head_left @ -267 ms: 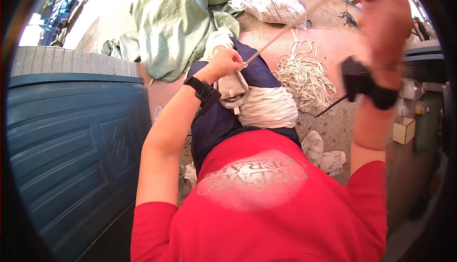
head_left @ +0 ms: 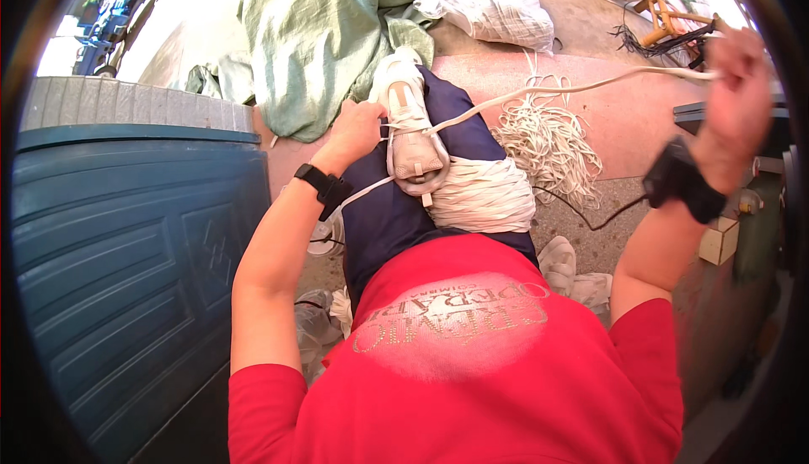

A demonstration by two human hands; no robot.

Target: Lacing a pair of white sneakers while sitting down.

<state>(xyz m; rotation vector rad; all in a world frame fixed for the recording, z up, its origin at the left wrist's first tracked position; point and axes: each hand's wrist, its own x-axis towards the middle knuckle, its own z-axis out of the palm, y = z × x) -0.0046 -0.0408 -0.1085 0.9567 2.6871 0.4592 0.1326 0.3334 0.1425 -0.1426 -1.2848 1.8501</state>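
A pale shoe [head_left: 419, 163] lay on the lap [head_left: 383, 211] with its heel toward the body, and beside it a wound bundle of white cord [head_left: 484, 198] reached the right edge of the lap. The left hand [head_left: 361, 125] was bent at the shoe's left side, though I could not tell whether it gripped anything, while the right hand [head_left: 739, 68], raised and blurred, was clamped on the shoe's long lace [head_left: 548, 91].

Right hand [head_left: 737, 93], upper right: motion-blurred; end of white lace [head_left: 556, 90] lost there. Left hand [head_left: 358, 131], upper centre-left: fingertip contact indistinct. Blue vehicle [head_left: 116, 5], upper left: cropped, kind unclear. Green tarp [head_left: 324, 34]: top cropped.
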